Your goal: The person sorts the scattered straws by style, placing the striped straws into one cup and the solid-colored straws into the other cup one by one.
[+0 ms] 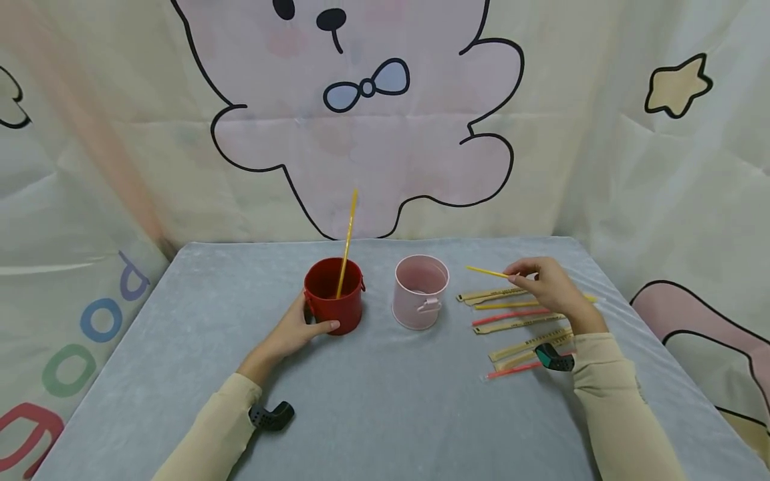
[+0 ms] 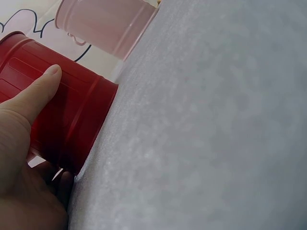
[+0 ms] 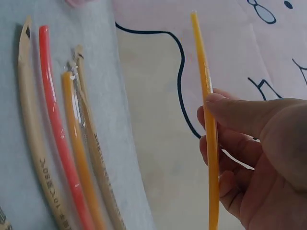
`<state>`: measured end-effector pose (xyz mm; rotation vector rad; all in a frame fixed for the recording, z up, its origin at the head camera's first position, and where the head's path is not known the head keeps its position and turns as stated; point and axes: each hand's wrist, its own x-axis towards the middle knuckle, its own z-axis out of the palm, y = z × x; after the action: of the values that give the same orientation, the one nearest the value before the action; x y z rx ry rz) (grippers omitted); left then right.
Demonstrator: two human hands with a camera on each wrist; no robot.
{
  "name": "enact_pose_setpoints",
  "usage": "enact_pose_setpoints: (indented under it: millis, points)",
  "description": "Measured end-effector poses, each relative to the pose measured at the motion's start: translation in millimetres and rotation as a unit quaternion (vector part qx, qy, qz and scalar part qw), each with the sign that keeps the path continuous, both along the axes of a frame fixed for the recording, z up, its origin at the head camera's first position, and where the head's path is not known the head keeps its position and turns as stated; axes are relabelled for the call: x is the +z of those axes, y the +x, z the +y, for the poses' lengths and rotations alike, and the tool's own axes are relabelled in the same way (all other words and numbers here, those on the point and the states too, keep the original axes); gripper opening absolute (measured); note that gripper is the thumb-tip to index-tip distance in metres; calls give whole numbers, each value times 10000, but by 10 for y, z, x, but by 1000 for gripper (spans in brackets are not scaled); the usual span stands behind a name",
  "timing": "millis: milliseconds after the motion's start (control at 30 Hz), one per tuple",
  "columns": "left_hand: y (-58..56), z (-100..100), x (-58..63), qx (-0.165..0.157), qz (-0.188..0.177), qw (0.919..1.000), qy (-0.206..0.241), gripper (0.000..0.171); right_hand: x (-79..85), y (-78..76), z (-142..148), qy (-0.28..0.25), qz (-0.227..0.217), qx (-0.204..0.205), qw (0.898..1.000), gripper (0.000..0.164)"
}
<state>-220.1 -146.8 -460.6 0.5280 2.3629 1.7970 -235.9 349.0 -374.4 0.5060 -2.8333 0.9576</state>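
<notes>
My left hand [image 1: 296, 327] grips a small red bucket [image 1: 338, 310] low on its side, the thumb lying across its wall and the fingers round by its base. A yellow straw [image 1: 349, 234] leans upright inside this bucket. Between thumb and fingers my right hand [image 1: 550, 287] pinches another yellow straw [image 3: 207, 81], raised over the straws on the right of the table. Below that hand lie several straws: a red straw [image 3: 55, 115], an orange-yellow straw [image 3: 79, 139] in clear wrap and straws in printed tan paper sleeves [image 3: 31, 110].
A pale pink bucket [image 1: 420, 300] stands to the right of the red one, its handle folded at the front. A grey-blue cloth covers the table [image 1: 385, 414]. Behind it hangs a curtain [image 1: 559, 147] printed with a cartoon animal.
</notes>
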Motion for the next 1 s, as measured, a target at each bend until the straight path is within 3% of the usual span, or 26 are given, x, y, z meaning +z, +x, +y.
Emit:
enact_pose_setpoints:
  millis: [300,433,633,800,1000]
  points:
    - [72,-13,-59,-44,8,10000,-12,84,9,186,-283,-396,785,44,9961,11]
    - [90,-32,-70,-72,-35,9999,-63,85,87,267,-414,-686,1038,125,9921,15]
    - [62,-58,-15,32,15,9999,-127,87,389,217,-578,-1339,1209,333,9830,15]
    - [26,-55,-6,18,28,9999,-132,87,663,167,-724,-2065,1096,588,9705,15]
    - [-5,-14,2,-22,56,9999,-84,87,958,144,-933,-2478,1112,850,9587,12]
